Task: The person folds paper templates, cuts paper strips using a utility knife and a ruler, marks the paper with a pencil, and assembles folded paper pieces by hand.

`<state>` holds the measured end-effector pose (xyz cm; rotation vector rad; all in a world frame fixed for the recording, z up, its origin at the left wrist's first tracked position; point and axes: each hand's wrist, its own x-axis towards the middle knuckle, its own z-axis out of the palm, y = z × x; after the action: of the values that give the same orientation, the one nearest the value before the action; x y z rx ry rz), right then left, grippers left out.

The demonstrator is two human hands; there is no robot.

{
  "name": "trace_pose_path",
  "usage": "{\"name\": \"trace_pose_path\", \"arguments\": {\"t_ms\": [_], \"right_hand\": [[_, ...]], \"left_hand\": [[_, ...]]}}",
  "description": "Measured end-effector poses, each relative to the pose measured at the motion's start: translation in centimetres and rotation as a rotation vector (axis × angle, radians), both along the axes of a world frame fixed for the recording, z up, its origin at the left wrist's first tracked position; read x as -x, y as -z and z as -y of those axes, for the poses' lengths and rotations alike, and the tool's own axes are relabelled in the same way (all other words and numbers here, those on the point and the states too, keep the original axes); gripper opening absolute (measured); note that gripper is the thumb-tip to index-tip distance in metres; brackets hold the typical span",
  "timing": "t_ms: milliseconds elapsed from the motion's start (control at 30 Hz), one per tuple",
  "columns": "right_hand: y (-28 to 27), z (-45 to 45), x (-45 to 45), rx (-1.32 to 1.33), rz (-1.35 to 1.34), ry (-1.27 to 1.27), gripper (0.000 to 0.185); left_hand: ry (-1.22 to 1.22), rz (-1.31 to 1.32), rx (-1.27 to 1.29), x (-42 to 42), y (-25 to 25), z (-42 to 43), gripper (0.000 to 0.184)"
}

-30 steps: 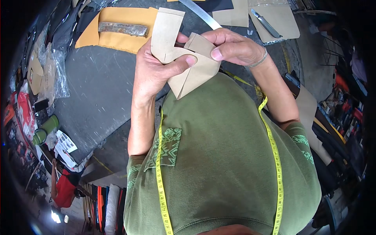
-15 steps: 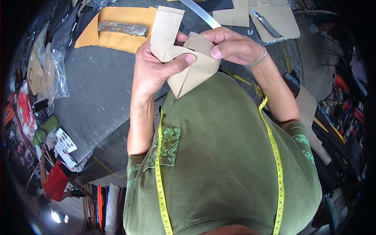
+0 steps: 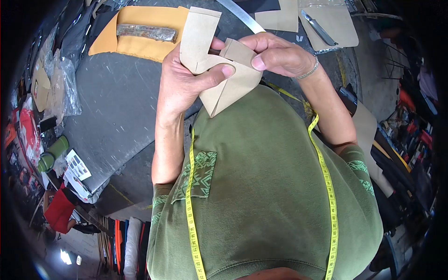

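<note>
Between both hands, close to my body at the table's edge, is a folded brown paper pattern piece (image 3: 238,81). One long strip of it stands up at the upper left, and its lower end narrows to a folded point. My left hand (image 3: 186,81) is closed on its left side, thumb lying flat on the front, other fingers mostly behind. My right hand (image 3: 280,56) pinches the upper right edge between thumb and fingers. A metal ruler (image 3: 240,16) lies just beyond my right hand. A yellow tape measure (image 3: 332,200) hangs down over my green shirt.
Yellow-orange fabric (image 3: 135,49) bears a wrapped bar-shaped weight (image 3: 147,32) at the upper left. A utility knife (image 3: 318,28) rests on brown paper (image 3: 345,39) at the upper right. A green bottle (image 3: 53,154) and clear plastic (image 3: 70,88) are left. A person in red (image 3: 60,210) is beyond.
My hands and the folded paper stay almost in the same place. The person in red at the lower left has shifted posture, with the raised arm now lowered.
</note>
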<state>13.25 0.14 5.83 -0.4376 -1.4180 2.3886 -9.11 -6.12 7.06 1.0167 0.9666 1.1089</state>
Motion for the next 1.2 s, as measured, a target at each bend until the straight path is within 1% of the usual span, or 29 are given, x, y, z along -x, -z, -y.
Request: {"name": "trace_pose_path", "arguments": {"t_ms": [933, 1100, 1200], "right_hand": [[0.46, 0.22, 0.18, -0.013, 0.021, 0.046, 0.053], [0.49, 0.27, 0.01, 0.019, 0.003, 0.053, 0.052], [0.67, 0.19, -0.16, 0.02, -0.002, 0.049, 0.052]], "left_hand": [[-0.015, 0.011, 0.015, 0.01, 0.3, -0.03, 0.039], [-0.03, 0.019, 0.046, -0.16, 0.0, 0.13, 0.038], [-0.032, -0.013, 0.05, -0.14, -0.01, 0.18, 0.038]]}}
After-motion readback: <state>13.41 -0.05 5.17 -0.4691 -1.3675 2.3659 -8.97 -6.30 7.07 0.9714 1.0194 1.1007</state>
